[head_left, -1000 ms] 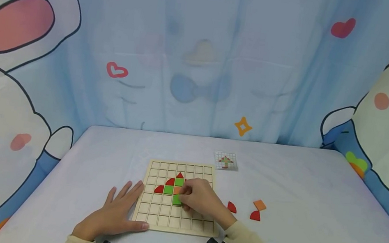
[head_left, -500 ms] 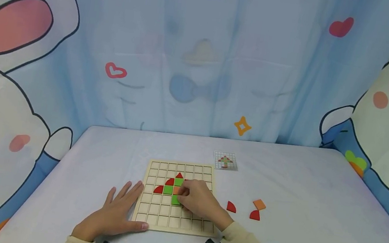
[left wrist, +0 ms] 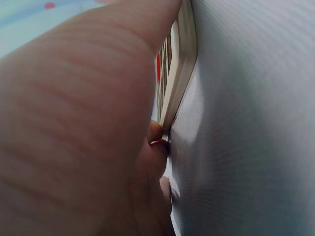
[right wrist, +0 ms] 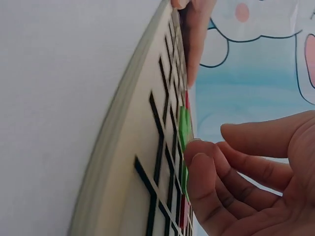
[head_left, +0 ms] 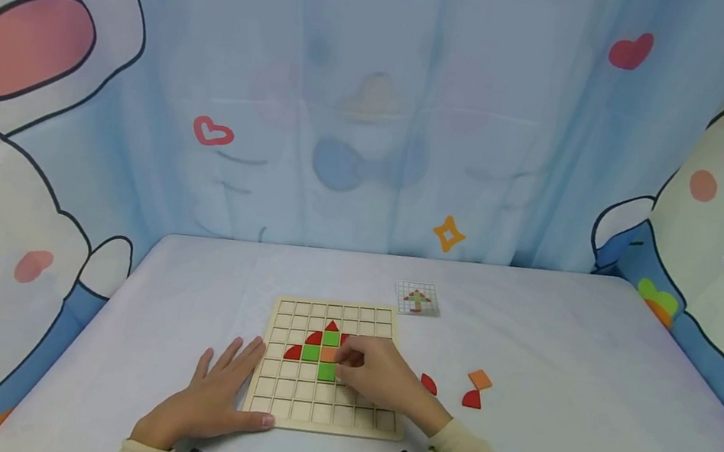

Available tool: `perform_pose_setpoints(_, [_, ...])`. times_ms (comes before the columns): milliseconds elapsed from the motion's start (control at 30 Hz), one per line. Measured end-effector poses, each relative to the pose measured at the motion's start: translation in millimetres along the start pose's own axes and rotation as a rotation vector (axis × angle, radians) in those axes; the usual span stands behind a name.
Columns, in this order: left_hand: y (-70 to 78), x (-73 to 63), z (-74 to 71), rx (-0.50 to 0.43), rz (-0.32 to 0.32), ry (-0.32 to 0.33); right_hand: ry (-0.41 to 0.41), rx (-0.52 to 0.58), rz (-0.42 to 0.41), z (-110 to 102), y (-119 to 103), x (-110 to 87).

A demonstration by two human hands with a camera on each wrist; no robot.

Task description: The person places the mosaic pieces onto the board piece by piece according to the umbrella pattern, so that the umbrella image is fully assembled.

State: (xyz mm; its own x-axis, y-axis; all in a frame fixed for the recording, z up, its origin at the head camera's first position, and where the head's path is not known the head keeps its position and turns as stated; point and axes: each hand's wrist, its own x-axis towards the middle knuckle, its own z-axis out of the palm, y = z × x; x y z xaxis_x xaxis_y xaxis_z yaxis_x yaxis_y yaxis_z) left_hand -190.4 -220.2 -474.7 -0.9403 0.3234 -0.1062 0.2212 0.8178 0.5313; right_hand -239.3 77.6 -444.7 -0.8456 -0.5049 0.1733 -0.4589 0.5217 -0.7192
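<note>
A square wooden grid board [head_left: 281, 409] lies on the white cloth, with red, green and orange tiles forming a figure on it. My left hand [head_left: 201, 400] rests at the board's left edge, fingers spread and the thumb on its near left corner. My right hand [head_left: 377, 367] is over the middle of the board, its bent fingertips next to the orange tile [head_left: 328, 355] and the lower green tile [head_left: 327, 372]. In the right wrist view, the thumb and fingers stand apart by a green tile [right wrist: 185, 130], and nothing shows pinched between them. The hand hides part of the figure.
A small pattern card [head_left: 417, 299] lies beyond the board's far right corner. To the right lie an orange square tile [head_left: 480, 380], a red quarter-round tile [head_left: 472, 399] and another red one [head_left: 428, 384] partly behind the right wrist. A printed curtain [head_left: 379, 105] hangs behind the table.
The right fingers have drawn slightly off the lower green tile, which now shows more fully and sits straighter in its cell. The left hand has stayed in place.
</note>
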Motion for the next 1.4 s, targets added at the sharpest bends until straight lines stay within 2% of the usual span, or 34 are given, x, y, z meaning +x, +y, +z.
perform_pose_setpoints(300, [-1.8,2.4,2.5,0.03,-0.012,0.01,-0.007,0.028,0.005,-35,9,-20.3])
perform_pose_setpoints(433, [-1.2,2.6,2.7,0.021,-0.01,0.015,0.026,0.001,0.022,-51,16,-30.2])
perform_pose_setpoints(667, [6.3,-1.0,-5.3,0.008,-0.02,-0.028,0.093,-0.049,0.124,-79,32,-52.0])
perform_pose_setpoints(967, [8.4,-0.6,-4.8,0.029,-0.031,-0.031,0.119,-0.146,0.147,-116,61,-79.4])
perform_pose_setpoints(1100, [3.7,1.8,-0.6,0.015,-0.026,-0.008,0.112,-0.182,0.175,-124,73,-90.5])
perform_pose_setpoints(1233, [-0.7,3.6,1.8,0.014,-0.02,0.01,0.112,-0.227,0.156,-128,86,-96.2])
perform_pose_setpoints(1400, [-0.5,1.6,2.2,0.009,-0.01,0.011,0.072,-0.208,0.148,-129,99,-99.5])
